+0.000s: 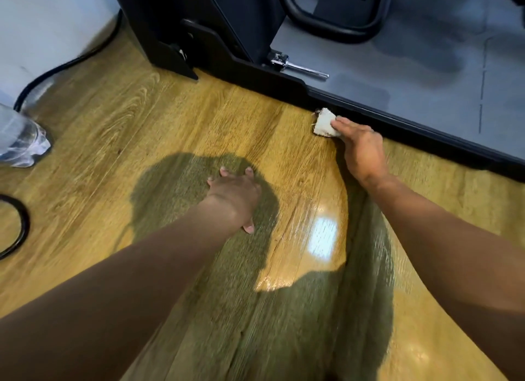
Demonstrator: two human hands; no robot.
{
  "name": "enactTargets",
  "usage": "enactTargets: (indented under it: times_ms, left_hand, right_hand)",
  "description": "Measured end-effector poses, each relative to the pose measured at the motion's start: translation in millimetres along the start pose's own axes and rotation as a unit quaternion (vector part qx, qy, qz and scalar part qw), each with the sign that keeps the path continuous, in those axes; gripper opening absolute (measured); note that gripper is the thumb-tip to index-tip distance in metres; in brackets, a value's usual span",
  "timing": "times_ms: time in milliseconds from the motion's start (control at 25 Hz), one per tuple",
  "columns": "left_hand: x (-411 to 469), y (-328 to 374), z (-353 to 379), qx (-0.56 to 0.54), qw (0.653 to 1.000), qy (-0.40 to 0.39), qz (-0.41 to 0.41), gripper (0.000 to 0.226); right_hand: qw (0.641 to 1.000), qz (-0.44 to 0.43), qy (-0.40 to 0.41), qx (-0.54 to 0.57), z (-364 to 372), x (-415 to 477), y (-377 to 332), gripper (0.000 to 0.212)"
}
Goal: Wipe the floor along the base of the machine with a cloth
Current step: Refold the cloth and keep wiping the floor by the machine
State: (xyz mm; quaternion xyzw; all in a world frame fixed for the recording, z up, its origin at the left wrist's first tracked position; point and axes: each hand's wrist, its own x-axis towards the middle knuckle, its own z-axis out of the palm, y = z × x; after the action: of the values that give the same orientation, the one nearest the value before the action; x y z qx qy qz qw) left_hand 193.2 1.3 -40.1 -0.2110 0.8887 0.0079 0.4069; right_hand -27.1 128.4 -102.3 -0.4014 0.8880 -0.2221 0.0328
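Observation:
A small folded white cloth with frayed threads lies on the wooden floor, right against the black lower edge of the machine. My right hand presses down on the cloth, its fingers lying over the near end. My left hand rests flat on the floor, fingers spread, well to the left of the cloth and apart from the machine. The machine's grey deck fills the upper right.
A black upright housing with a bracket foot stands at the back. A metal latch pin sits on the deck's corner. A black cable runs along the wall at left, near a clear plastic bottle.

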Motion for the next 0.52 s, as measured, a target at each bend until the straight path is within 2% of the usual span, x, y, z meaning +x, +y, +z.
enactTargets:
  times_ms: [40,120,200,280,320,440,520]
  left_hand:
    - [0.7,0.8,-0.2,0.001,1.000,-0.004,0.000,0.116]
    - [1.7,1.4,-0.1,-0.007,1.000,-0.006,-0.006,0.118]
    - [1.1,2.1,0.1,-0.021,1.000,-0.008,-0.016,0.120]
    - [0.7,1.9,0.0,-0.030,0.999,-0.007,-0.022,0.120]
    - [0.7,1.4,0.4,-0.028,0.999,-0.007,-0.023,0.120]
    - [0.5,2.4,-1.6,-0.031,0.999,-0.014,-0.024,0.120]
    - [-0.8,2.8,-2.0,-0.036,0.999,-0.015,-0.026,0.119]
  right_hand:
    - [0.999,0.032,0.006,-0.004,1.6,0.2,-1.2,0.049]
    - [1.000,0.017,-0.003,-0.016,8.6,-23.4,-11.6,0.051]
    - [0.995,-0.080,-0.043,-0.028,8.5,-60.2,-20.7,0.054]
    - [0.976,-0.192,-0.093,-0.054,-2.0,-69.9,-10.0,0.056]
    - [0.973,-0.203,-0.096,-0.057,-10.0,-60.5,-0.5,0.052]
    - [0.997,-0.036,-0.030,-0.062,-18.4,-37.3,15.3,0.048]
    - [0.999,0.003,-0.013,-0.030,-6.9,-62.0,-3.1,0.050]
